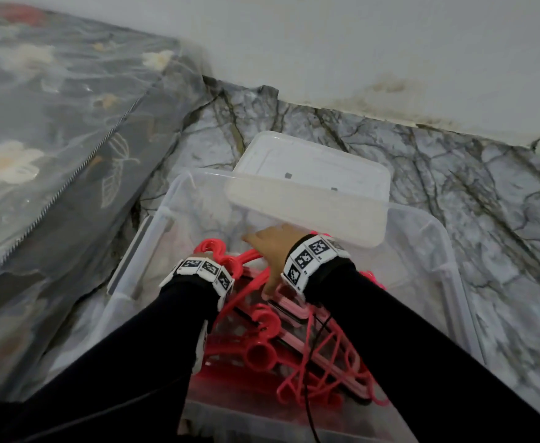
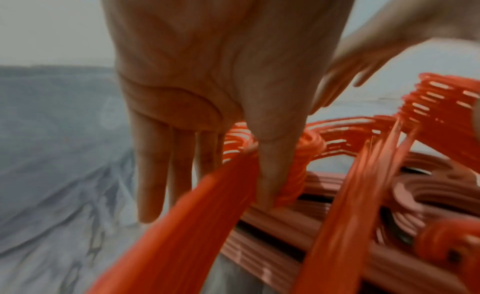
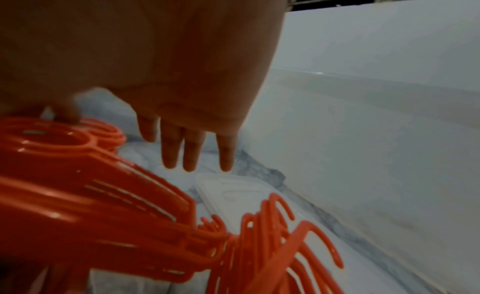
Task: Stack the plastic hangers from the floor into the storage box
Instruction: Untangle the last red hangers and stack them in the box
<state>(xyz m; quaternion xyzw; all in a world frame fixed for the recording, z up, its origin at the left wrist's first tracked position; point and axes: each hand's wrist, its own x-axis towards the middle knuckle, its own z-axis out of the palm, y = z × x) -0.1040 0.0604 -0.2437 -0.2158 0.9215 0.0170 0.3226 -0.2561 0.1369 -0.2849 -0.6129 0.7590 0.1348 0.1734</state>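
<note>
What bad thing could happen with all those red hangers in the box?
Two things might go wrong. The red hangers lie crisscrossed with hooks poking every way, so the right hand, resting on top with straight fingers, could snag or pull up several at once. The left hand has its thumb tucked between hanger bars, which could pinch. Also, the lid leans loosely over the storage box rim and might slide in if bumped.

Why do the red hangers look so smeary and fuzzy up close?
In the left wrist view the hangers sit very near the lens and streak with motion blur; in the right wrist view the picture is dim and the right hand is soft; the head view is sharper, though the floor bends at the edges.
</note>
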